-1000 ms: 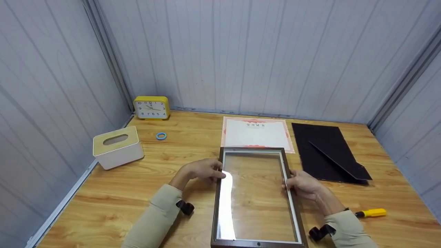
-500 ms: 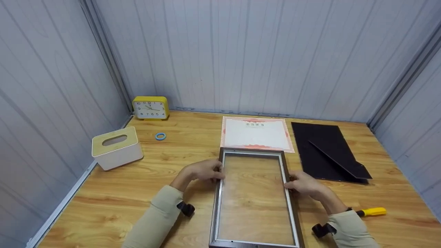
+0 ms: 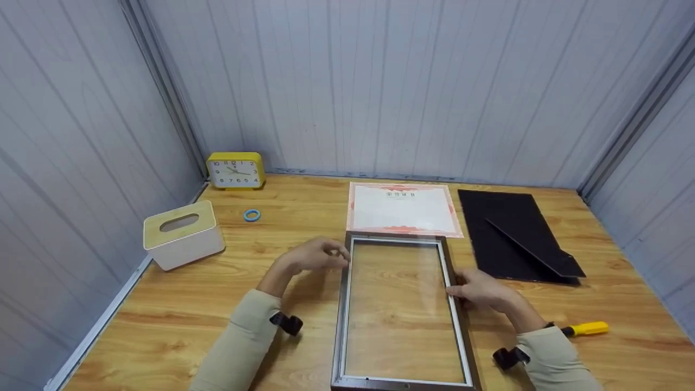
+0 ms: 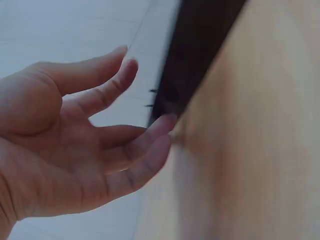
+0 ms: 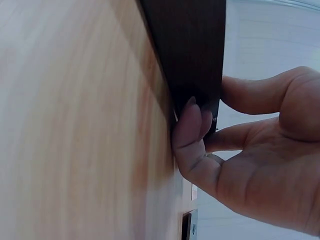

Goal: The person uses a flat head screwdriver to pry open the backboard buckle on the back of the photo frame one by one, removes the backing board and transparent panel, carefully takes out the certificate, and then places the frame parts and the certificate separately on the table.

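A dark brown picture frame (image 3: 402,384) with a silvery inner edge and a clear pane (image 3: 402,320) lies on the wooden table in front of me. My right hand (image 3: 483,289) holds its right side. In the right wrist view the thumb is on the upper edge and the fingers (image 5: 191,127) curl against the side. At the opposite side, my left hand (image 3: 310,254) has its thumb lifted off the edge. Its fingers are loosely bent, with the lower fingertips (image 4: 162,130) right at the frame's outer side in the left wrist view.
A red-bordered certificate (image 3: 402,212) lies just beyond the frame. Black backing board (image 3: 502,217) with a slanted stand is at right, and a yellow-handled screwdriver (image 3: 589,328) near my right wrist. Tissue box (image 3: 187,247), blue ring (image 3: 252,215) and yellow clock (image 3: 235,171) are at left.
The frame's near part has tilted slightly, and the bright reflection on the pane has gone. My left hand has let go of the frame's left edge and shifted up and left; the right stays.
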Action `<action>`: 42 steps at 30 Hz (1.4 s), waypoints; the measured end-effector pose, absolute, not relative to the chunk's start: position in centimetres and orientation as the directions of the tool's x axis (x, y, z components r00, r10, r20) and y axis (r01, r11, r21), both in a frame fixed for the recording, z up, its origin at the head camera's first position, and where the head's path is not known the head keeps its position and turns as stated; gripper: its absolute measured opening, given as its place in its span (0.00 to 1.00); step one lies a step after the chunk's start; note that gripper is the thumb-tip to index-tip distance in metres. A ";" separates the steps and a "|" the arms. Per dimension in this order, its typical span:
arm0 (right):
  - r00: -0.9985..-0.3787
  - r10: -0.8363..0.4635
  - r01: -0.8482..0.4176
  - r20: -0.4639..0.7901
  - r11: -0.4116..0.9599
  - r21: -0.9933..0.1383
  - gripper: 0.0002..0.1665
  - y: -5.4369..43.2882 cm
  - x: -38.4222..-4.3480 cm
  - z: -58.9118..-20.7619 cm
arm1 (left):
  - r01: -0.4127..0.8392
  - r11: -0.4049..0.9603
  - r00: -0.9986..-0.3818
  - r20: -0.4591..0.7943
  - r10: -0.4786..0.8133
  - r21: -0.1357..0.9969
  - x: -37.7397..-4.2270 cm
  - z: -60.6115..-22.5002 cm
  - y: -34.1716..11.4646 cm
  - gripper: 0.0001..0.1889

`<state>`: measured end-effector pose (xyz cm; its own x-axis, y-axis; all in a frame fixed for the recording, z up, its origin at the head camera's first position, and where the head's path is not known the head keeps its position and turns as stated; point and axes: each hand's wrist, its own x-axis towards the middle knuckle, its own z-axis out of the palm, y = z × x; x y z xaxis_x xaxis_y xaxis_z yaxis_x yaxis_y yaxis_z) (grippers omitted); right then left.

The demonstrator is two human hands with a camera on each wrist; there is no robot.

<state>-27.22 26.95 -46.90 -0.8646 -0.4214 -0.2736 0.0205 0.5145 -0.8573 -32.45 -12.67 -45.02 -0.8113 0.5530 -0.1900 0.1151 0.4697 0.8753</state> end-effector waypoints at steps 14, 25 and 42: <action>-0.855 -0.451 -0.005 -0.256 0.501 -0.865 0.13 27.5 -27.1 -47.1 | 0.212 -0.079 -0.954 0.224 0.200 0.974 -33.7 -42.9 -15.6 0.25; -0.868 -0.415 0.022 -0.273 0.517 -0.856 0.12 27.5 -26.8 -47.1 | 0.316 -0.277 -0.903 0.377 0.204 0.907 -33.1 -40.5 -19.3 0.40; -0.870 -0.409 0.017 -0.275 0.533 -0.846 0.11 26.9 -27.0 -46.9 | -0.030 -0.212 -0.988 -0.060 -0.140 0.977 -39.5 -42.5 -24.6 0.30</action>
<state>-27.03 26.89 -46.95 -0.8703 -0.4085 -0.2750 0.0173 0.5327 -0.8461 -39.55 -24.56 -42.55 -0.9883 -0.1404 -0.0603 -0.0295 -0.2119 0.9768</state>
